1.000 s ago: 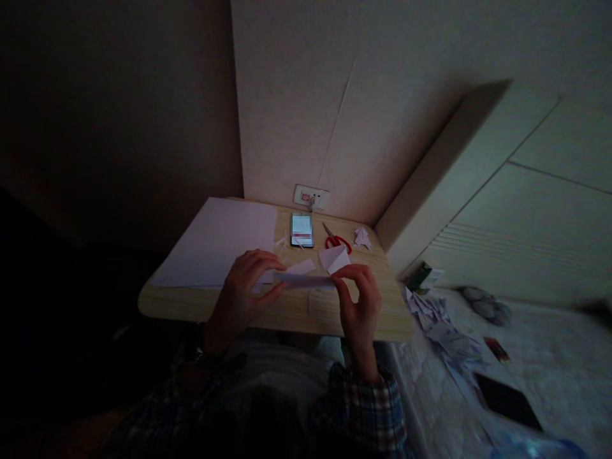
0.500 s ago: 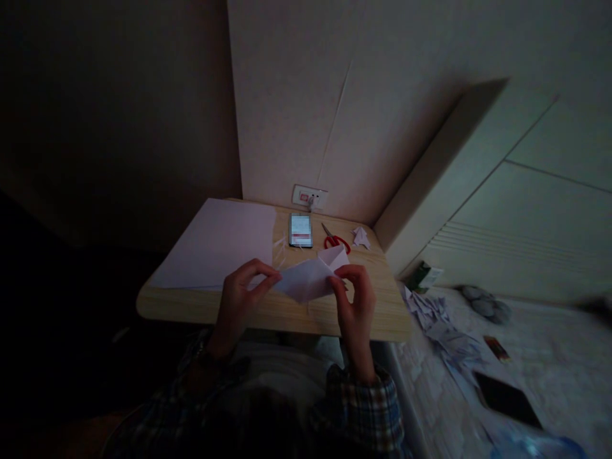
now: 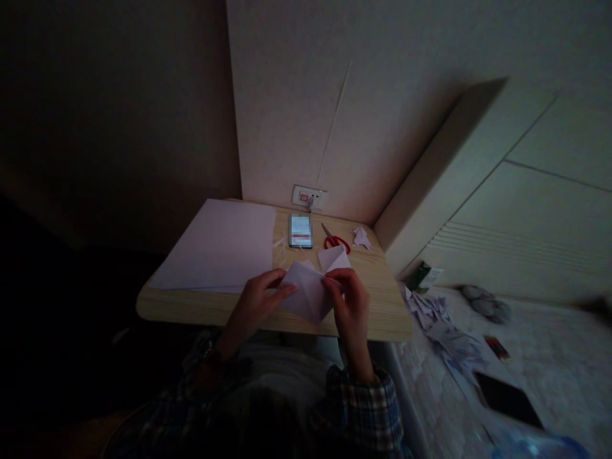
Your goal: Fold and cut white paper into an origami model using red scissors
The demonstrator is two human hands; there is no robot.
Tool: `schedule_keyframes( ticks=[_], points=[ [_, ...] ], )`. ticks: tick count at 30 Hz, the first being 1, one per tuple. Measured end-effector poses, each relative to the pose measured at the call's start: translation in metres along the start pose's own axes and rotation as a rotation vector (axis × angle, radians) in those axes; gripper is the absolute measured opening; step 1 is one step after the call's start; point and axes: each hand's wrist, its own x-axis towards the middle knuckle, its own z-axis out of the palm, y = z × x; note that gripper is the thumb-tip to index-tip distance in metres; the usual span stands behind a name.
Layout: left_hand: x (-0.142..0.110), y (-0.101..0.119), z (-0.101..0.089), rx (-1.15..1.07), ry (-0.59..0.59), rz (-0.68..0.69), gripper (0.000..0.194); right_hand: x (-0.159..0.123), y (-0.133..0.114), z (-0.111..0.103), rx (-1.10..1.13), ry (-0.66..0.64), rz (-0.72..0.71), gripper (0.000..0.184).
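Note:
A folded piece of white paper (image 3: 306,292) is held between my two hands, above the front part of the wooden table. My left hand (image 3: 262,294) pinches its left edge between thumb and fingers. On the other side, my right hand (image 3: 348,294) grips the right edge, fingertips pressed on the crease. Just behind my right fingers lies another folded white paper (image 3: 333,257). Red-handled scissors (image 3: 335,241) rest beyond it, blades pointing to the wall. A small folded paper figure (image 3: 361,238) sits right of the scissors.
Large white sheets (image 3: 215,245) cover the left of the table (image 3: 382,312). A lit phone (image 3: 300,231) lies near the wall socket (image 3: 310,196), with thin paper strips beside it. On the bed at right are crumpled papers (image 3: 447,331) and a dark tablet (image 3: 507,398).
My left hand has moved right, closer to my right hand. The held paper has turned, and its lower corner now points toward me.

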Motion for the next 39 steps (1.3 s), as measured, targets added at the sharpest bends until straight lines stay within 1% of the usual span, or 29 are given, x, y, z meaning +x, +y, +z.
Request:
schedule_keyframes(
  ticks=[2, 7, 10, 14, 16, 18, 19, 22, 23, 24, 25, 29, 32, 36, 39],
  points=[
    [-0.001, 0.001, 0.003, 0.015, 0.001, 0.006, 0.023, 0.000, -0.003, 0.001, -0.013, -0.035, -0.005, 0.003],
    [-0.001, 0.000, 0.002, -0.043, 0.120, 0.005, 0.021, 0.001, -0.004, 0.002, -0.029, -0.054, -0.045, 0.002],
    [-0.001, 0.000, 0.000, -0.109, 0.181, -0.029, 0.020, 0.002, 0.000, 0.002, -0.022, -0.050, -0.038, 0.006],
    [-0.002, 0.001, -0.001, -0.158, 0.270, -0.053, 0.021, 0.003, 0.007, 0.003, -0.032, -0.047, -0.046, 0.005],
    [-0.002, 0.000, 0.000, -0.197, 0.284, -0.053, 0.020, 0.003, 0.010, 0.004, -0.039, -0.064, -0.045, 0.007],
    [-0.002, -0.002, 0.000, -0.240, 0.271, -0.037, 0.017, 0.003, 0.012, 0.004, -0.052, -0.071, -0.054, 0.012],
    [-0.001, -0.003, 0.000, -0.249, 0.258, -0.022, 0.020, 0.004, 0.013, 0.005, -0.066, -0.067, -0.062, 0.013],
    [0.001, -0.006, -0.002, -0.216, 0.218, 0.051, 0.046, 0.004, 0.014, 0.004, -0.114, -0.028, -0.101, 0.014],
    [0.002, -0.007, -0.004, -0.190, 0.206, 0.082, 0.051, 0.004, 0.013, 0.004, -0.134, -0.015, -0.118, 0.013],
    [0.002, -0.006, -0.005, -0.154, 0.199, 0.115, 0.052, 0.004, 0.013, 0.003, -0.155, -0.005, -0.135, 0.011],
    [0.002, -0.006, -0.007, -0.109, 0.196, 0.152, 0.049, 0.004, 0.013, 0.002, -0.178, 0.000, -0.151, 0.010],
    [0.001, -0.004, -0.015, 0.150, 0.174, 0.299, 0.026, 0.004, 0.008, 0.000, -0.255, -0.004, -0.199, 0.009],
    [0.001, -0.006, -0.019, 0.282, 0.177, 0.407, 0.017, 0.006, 0.004, -0.001, -0.262, 0.017, -0.234, 0.009],
    [0.001, -0.004, -0.022, 0.358, 0.246, 0.477, 0.007, 0.007, -0.004, -0.003, -0.219, 0.051, -0.235, 0.011],
    [-0.001, 0.004, -0.023, 0.315, 0.251, 0.514, 0.011, 0.007, -0.010, -0.004, -0.182, 0.070, -0.162, 0.012]
  ],
)
